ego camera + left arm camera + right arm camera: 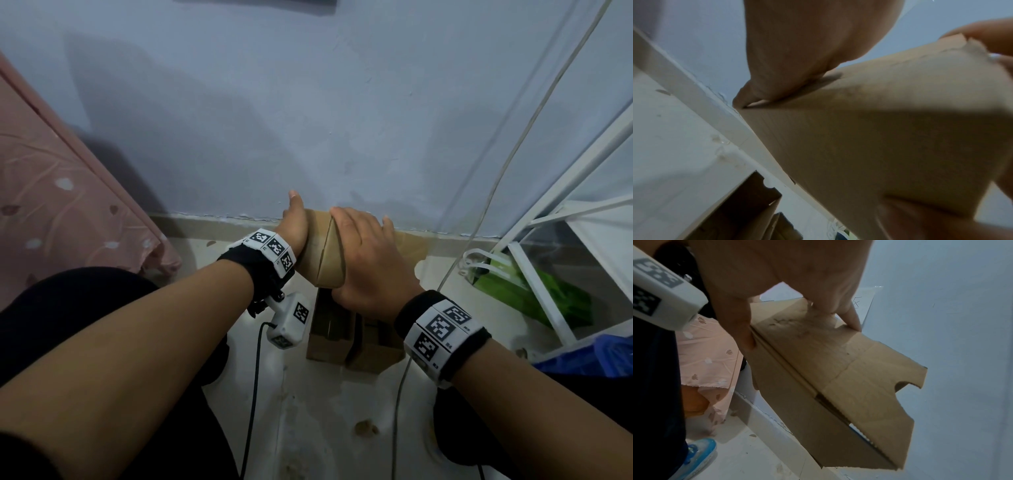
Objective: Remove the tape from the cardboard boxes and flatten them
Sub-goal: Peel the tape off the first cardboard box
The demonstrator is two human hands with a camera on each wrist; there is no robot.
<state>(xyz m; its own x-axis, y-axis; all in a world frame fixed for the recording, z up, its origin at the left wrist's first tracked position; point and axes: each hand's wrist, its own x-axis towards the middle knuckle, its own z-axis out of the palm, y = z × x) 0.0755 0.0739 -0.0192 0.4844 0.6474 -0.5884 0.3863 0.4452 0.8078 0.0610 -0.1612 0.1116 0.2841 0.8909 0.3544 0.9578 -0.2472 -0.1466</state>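
Both hands gripping cardboard box (327,253); open boxes (346,337) below

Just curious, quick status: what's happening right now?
Both hands, left and right, grip one box, held off the floor. More boxes below. Nothing in the way.

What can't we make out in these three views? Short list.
- Tape on the held cardboard box: head view, left hand and right hand cover it; none visible in wrist views.
- Left fingers: hidden behind the box in head view; left wrist view blurred.
- Boxes on the floor: right forearm hides part; state unclear.
- Green item under the white rack: too dim to identify.
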